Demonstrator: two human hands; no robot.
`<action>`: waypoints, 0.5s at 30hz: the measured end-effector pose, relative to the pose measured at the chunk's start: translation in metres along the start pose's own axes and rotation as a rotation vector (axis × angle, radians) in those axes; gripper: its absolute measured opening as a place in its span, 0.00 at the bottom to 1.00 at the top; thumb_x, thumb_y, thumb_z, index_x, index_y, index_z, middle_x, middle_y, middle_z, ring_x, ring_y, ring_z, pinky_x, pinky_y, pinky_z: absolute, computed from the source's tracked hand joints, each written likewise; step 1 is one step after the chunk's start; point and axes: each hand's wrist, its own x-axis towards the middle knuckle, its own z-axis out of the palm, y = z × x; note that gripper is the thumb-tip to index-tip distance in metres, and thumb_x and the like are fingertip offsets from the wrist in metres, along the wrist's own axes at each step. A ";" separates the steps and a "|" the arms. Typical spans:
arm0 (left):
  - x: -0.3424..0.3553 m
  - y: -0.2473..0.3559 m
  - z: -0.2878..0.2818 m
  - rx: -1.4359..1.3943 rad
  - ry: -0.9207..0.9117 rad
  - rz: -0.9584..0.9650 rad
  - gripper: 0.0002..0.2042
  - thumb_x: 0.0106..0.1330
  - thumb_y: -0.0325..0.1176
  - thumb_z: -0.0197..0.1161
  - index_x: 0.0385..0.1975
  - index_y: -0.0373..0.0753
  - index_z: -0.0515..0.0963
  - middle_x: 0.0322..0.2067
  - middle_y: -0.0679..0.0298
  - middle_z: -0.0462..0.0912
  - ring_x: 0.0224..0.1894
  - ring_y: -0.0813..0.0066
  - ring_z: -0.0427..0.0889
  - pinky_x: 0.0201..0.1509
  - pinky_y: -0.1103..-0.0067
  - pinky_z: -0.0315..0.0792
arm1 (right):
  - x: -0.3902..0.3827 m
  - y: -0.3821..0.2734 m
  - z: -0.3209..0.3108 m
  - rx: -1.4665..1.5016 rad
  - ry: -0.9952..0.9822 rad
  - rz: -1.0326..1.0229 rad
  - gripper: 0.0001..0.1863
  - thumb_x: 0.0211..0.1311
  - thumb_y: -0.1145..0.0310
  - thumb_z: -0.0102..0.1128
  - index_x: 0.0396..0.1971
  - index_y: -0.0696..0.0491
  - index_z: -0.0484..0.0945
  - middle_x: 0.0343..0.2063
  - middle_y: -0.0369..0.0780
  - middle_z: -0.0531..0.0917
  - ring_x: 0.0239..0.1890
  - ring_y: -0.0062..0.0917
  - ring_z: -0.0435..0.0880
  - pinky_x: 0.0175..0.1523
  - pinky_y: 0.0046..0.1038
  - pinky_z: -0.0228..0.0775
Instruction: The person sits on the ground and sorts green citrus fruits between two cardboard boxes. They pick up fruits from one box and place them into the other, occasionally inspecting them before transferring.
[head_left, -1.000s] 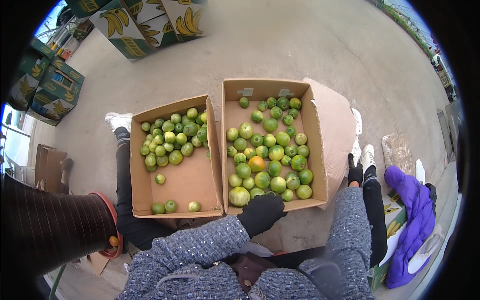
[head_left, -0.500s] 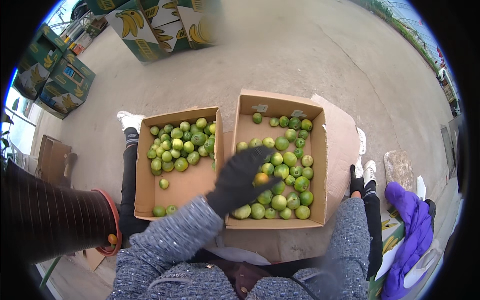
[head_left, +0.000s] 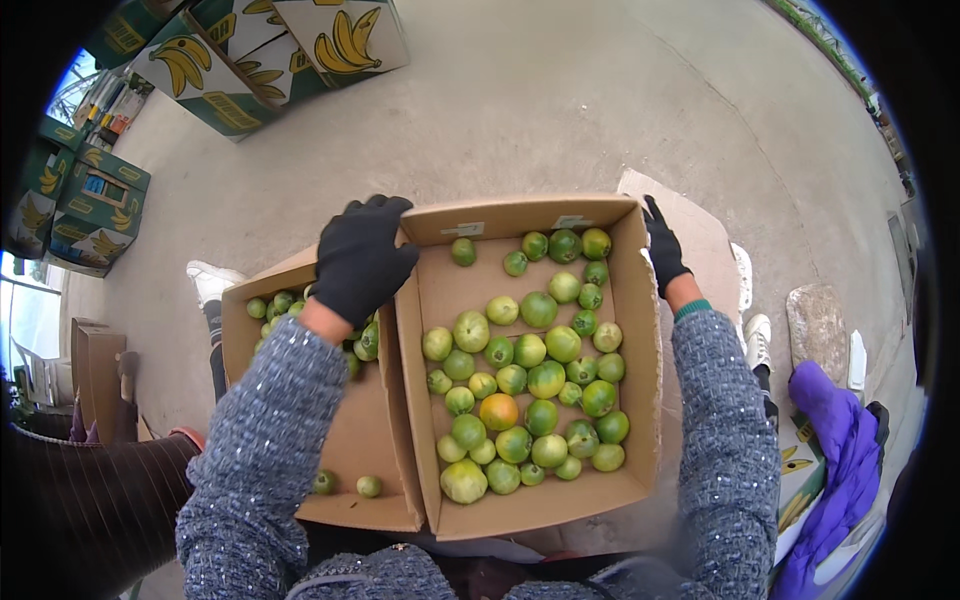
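Observation:
Two open cardboard boxes of mostly green tomatoes lie before me. My left hand (head_left: 365, 258), in a black glove, is curled over the far left corner of the right cardboard box (head_left: 530, 515). Against the outside of that box's far right wall is my right hand (head_left: 668, 250), also gloved, gripping its edge. Inside are many green tomatoes (head_left: 562, 344) and a single orange tomato (head_left: 498, 412). The left cardboard box (head_left: 365, 440) stands close alongside; my left hand and sleeve hide part of its green tomatoes (head_left: 283, 302).
Flattened cardboard (head_left: 690, 225) lies under and beyond the right box. Stacked banana cartons (head_left: 270, 60) stand at the far left, with more cartons (head_left: 100, 205) nearer. A dark ribbed bucket (head_left: 110, 500) is at my left. A purple garment (head_left: 835, 460) hangs at my right.
My left hand has gone from above the tomatoes to the right box's far left corner. My right hand has come up from beside my leg to its right wall. My view has shifted.

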 end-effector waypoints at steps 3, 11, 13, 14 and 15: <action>-0.005 0.002 0.016 -0.015 0.248 0.223 0.26 0.51 0.29 0.62 0.55 0.43 0.75 0.46 0.57 0.82 0.44 0.56 0.78 0.52 0.68 0.71 | 0.018 0.056 0.085 0.509 0.051 0.124 0.26 0.63 0.64 0.51 0.63 0.44 0.69 0.62 0.44 0.72 0.60 0.39 0.76 0.57 0.35 0.73; -0.010 -0.021 0.045 -0.425 0.242 0.202 0.25 0.50 0.24 0.60 0.53 0.42 0.76 0.46 0.57 0.82 0.50 0.55 0.78 0.65 0.66 0.65 | -0.029 0.085 0.110 0.666 0.007 0.460 0.21 0.65 0.57 0.51 0.55 0.48 0.74 0.50 0.44 0.80 0.51 0.35 0.79 0.54 0.34 0.72; -0.014 -0.017 0.052 -0.495 0.226 0.170 0.25 0.50 0.23 0.59 0.52 0.42 0.77 0.49 0.58 0.81 0.52 0.56 0.78 0.68 0.66 0.63 | -0.041 0.087 0.114 0.708 -0.018 0.521 0.20 0.66 0.56 0.50 0.53 0.49 0.76 0.47 0.43 0.81 0.49 0.33 0.80 0.53 0.33 0.72; -0.015 -0.014 0.053 -0.569 0.210 0.133 0.25 0.49 0.23 0.59 0.52 0.41 0.77 0.49 0.58 0.81 0.53 0.56 0.78 0.68 0.66 0.63 | -0.042 0.084 0.117 0.731 -0.031 0.549 0.19 0.66 0.56 0.50 0.51 0.50 0.76 0.46 0.43 0.82 0.48 0.32 0.80 0.52 0.33 0.71; -0.016 -0.011 0.053 -0.644 0.191 0.095 0.25 0.49 0.22 0.59 0.52 0.41 0.78 0.50 0.58 0.81 0.53 0.57 0.78 0.68 0.65 0.63 | -0.042 0.084 0.117 0.749 -0.041 0.569 0.19 0.66 0.56 0.50 0.50 0.50 0.77 0.44 0.43 0.82 0.47 0.32 0.80 0.52 0.33 0.71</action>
